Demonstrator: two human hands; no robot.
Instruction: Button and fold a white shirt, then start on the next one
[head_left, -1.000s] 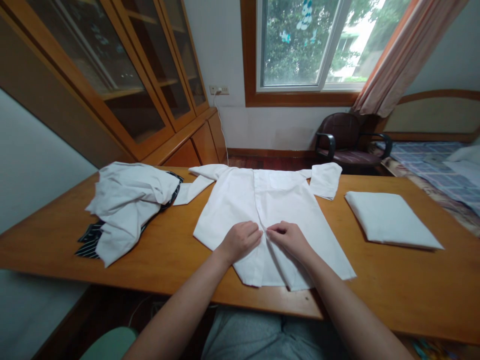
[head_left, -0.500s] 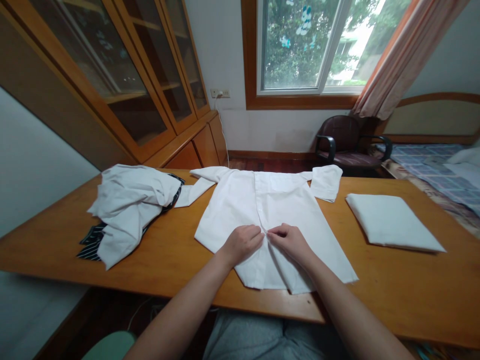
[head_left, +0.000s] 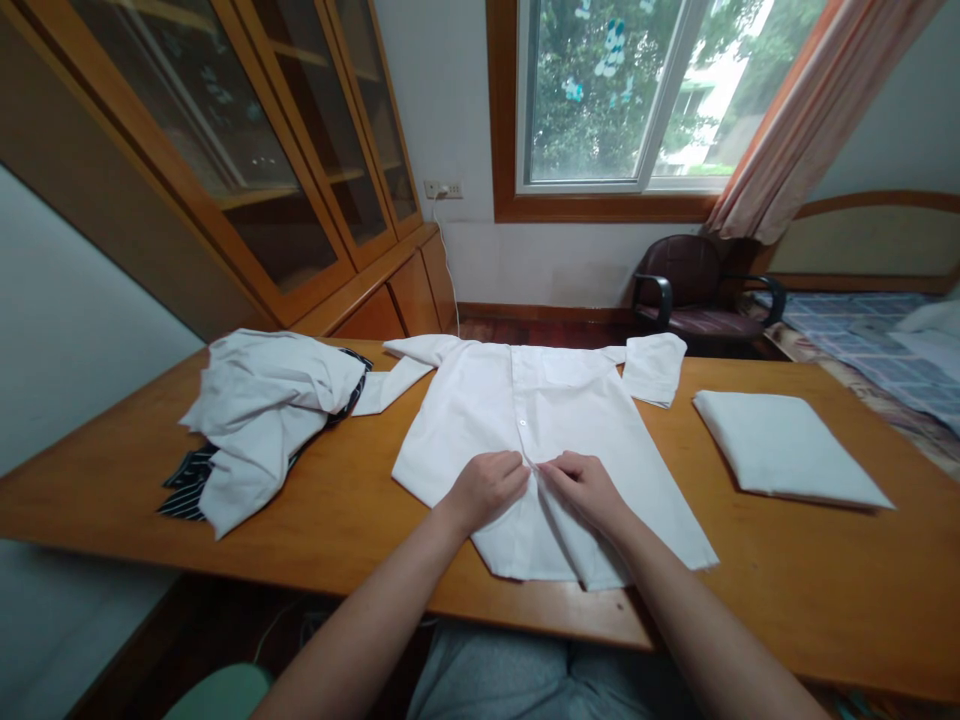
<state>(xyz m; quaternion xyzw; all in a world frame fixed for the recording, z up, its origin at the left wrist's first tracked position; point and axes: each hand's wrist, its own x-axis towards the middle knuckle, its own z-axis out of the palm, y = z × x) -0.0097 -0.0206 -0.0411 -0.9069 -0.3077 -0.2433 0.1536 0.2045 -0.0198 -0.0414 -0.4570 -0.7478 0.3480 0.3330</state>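
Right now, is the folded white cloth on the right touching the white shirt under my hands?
Apart. The head view shows the wooden table between the folded white cloth and the white shirt, even beside its nearest sleeve.

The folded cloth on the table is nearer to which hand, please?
Right. The right hand pinches the shirt, left of the folded cloth; the left hand, also on the shirt, is farther left.

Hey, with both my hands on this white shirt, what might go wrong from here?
A slanting crease runs down the white shirt below the left hand and right hand, so its front might sit unevenly. The hem lies near the table edge, so a tug could drag it over.
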